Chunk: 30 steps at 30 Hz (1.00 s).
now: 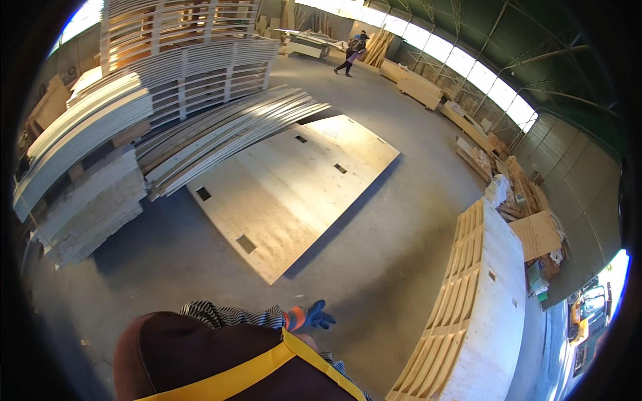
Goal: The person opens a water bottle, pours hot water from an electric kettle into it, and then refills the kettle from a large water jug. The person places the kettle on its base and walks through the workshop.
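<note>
My left hand (317,317), in a blue work glove with an orange cuff, reaches across my front from a striped sleeve. Its fingers are spread, with nothing between them, over the grey floor. Of my right arm only a bit of striped sleeve (339,366) shows past the yellow strap; my right hand cannot be made out. Ahead lies a large wooden panel (301,180) with several rectangular cut-outs, its near corner beyond my left hand and apart from it. To the right a slatted wooden pallet (491,294) with a flat board face stands on its edge.
Stacked boards (93,123) and long loose planks (234,144) fill the left, with tall slatted frames (200,73) behind. A person (350,57) is on foot far off. Timber and scrap (521,200) line the right wall. A yellow vehicle (580,321) stands at far right.
</note>
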### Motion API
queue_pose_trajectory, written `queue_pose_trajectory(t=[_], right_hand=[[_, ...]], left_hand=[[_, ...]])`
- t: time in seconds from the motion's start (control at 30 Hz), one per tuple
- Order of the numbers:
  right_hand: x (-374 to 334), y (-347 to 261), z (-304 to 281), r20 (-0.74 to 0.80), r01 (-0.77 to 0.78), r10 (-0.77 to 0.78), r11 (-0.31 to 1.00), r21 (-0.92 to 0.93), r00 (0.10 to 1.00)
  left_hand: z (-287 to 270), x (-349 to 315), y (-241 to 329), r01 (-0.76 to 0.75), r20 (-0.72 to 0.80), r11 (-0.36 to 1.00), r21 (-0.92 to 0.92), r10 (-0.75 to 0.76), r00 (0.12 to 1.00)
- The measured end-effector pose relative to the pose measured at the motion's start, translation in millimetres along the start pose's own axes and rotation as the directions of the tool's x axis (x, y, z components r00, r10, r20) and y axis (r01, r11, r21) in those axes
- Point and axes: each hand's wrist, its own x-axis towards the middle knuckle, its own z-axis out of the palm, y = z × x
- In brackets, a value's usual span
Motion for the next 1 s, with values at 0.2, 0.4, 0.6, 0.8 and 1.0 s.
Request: queue_pose_trajectory(t=[0.2, 0.4, 0.6, 0.8, 1.0], right_hand=[[12.7, 65.7, -185.6, -0.134, -0.162, 0.180, 0.978, 0.133, 0.974], [26.2, 159.2, -347.2, -0.238, -0.196, 0.284, 0.922, 0.334, 0.929], [88.1, 260.8, -527.8, -0.039, -0.253, 0.320, 0.811, 0.527, 0.947], [116.7, 323.4, -717.4, -0.060, -0.002, -0.001, 0.999, -0.047, 0.998], [167.2, 433.9, -892.1, -0.286, -0.240, 0.212, 0.968, -0.068, 0.934]], left_hand=[[-16.7, 183.0, 151.1, -0.161, -0.171, 0.968, 0.194, 0.195, 0.966], [2.1, 293.6, 266.8, -0.276, -0.230, 0.794, 0.541, 0.456, 0.860], [-11.6, 471.7, 375.2, -0.149, -0.391, 0.792, 0.592, 0.444, 0.806], [-50.3, 570.0, 490.5, -0.341, -0.489, 0.940, -0.009, 0.293, 0.821], [-134.5, 676.7, 549.6, -0.096, -0.548, 0.922, 0.376, 0.304, 0.779]])
